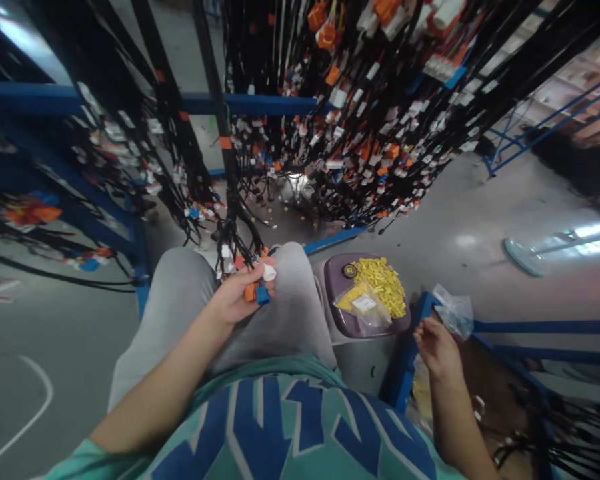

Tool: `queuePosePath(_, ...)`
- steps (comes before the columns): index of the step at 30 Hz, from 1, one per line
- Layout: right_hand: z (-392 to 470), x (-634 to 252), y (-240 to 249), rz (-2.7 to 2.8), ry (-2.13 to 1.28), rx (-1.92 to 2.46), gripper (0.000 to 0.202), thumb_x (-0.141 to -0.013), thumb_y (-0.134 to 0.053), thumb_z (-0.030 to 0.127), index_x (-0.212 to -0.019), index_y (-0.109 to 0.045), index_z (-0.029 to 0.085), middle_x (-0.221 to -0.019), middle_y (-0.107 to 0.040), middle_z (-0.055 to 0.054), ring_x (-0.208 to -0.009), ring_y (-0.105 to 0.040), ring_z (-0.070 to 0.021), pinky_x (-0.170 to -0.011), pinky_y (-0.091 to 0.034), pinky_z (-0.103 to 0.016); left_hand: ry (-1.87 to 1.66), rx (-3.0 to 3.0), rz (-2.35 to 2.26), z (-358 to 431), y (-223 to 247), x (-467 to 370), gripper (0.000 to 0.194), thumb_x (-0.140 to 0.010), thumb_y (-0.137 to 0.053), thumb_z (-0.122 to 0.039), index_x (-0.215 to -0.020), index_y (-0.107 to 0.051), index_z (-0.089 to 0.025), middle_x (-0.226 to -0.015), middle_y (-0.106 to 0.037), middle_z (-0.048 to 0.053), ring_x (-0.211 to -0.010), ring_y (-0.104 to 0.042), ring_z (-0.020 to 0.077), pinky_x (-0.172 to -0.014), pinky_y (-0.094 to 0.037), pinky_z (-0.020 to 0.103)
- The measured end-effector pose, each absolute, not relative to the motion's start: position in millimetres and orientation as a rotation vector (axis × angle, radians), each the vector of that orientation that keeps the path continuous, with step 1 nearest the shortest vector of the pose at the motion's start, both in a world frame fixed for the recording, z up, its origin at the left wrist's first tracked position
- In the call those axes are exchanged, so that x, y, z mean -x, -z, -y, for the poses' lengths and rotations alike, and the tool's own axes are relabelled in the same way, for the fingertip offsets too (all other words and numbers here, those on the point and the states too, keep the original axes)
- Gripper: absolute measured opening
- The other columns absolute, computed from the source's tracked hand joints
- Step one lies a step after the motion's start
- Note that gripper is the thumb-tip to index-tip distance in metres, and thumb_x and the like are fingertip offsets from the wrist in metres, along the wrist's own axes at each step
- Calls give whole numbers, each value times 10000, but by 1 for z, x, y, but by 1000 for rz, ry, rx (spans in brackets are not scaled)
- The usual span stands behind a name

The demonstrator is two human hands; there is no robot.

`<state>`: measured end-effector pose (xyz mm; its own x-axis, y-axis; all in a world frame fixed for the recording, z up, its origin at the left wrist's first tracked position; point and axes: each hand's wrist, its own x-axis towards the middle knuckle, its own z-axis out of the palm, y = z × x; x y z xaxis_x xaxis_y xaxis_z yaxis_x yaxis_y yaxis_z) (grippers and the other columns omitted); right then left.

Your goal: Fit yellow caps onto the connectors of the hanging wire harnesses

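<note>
Over my lap, my left hand (240, 293) is closed around the connector end of a black wire harness (235, 223) that hangs down from above. A white connector (269, 272) shows at its thumb, with an orange connector (251, 292) and a blue connector (263, 295) below. Off to the right, my right hand (437, 350) is raised near a blue rail, its fingers curled together; whatever they may hold is too small to tell. Between the hands, a purple stool top (340, 267) carries a pile of small yellow clips (380, 283) and a labelled plastic bag (364, 305) of yellow pieces.
Many black harnesses with white and orange connectors (370, 153) hang ahead from a blue rack bar (270, 105). A blue-framed cart (410, 373) stands at my right, with a clear plastic bag (455, 312) at its corner. Scattered yellow bits lie on the floor under the harnesses.
</note>
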<state>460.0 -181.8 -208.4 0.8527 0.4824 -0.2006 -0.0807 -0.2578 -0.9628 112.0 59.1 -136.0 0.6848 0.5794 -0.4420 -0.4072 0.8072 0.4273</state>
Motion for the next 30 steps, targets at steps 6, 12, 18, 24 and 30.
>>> queuePosePath(6,96,-381,144,487,-919,1422,142,-626,-648,280,-690,-546,204,-599,-482,12,-471,-446,-55,-408,-365,-185,-526,-267,-652,-51,120,-112,154,-838,-456,-182,-767,-573,-112,-537,-471,-24,-382,-421,38,-379,-361,150)
queuePosePath(12,36,-285,112,806,-1247,1223,192,-625,-665,264,-680,-496,191,-448,-502,76,-368,-445,-56,-376,-374,-168,-534,-260,-629,-41,113,-111,162,-789,-559,-264,-732,-562,-112,-521,-480,-38,-362,-416,34,-370,-356,154)
queuePosePath(18,20,-249,112,863,-1385,1188,216,-599,-695,299,-740,-584,179,-606,-635,23,-528,-591,-104,-505,-471,-222,-560,-287,-661,-37,117,-108,170,-796,-549,-254,-712,-582,-111,-489,-504,-25,-367,-446,53,-372,-381,163)
queuePosePath(24,21,-239,108,1056,-1186,1310,149,-696,-632,291,-779,-615,169,-619,-634,8,-562,-580,-97,-550,-465,-227,-545,-349,-643,-37,123,-108,264,-809,-525,-277,-606,-563,-111,-430,-491,-4,-378,-467,69,-388,-396,166)
queuePosePath(30,20,-235,104,1333,-788,1407,64,-742,-581,237,-752,-601,177,-756,-609,-9,-673,-555,-99,-603,-435,-220,-588,-300,-695,-36,118,-110,182,-805,-533,-223,-674,-584,-109,-478,-517,-22,-371,-461,51,-387,-399,163)
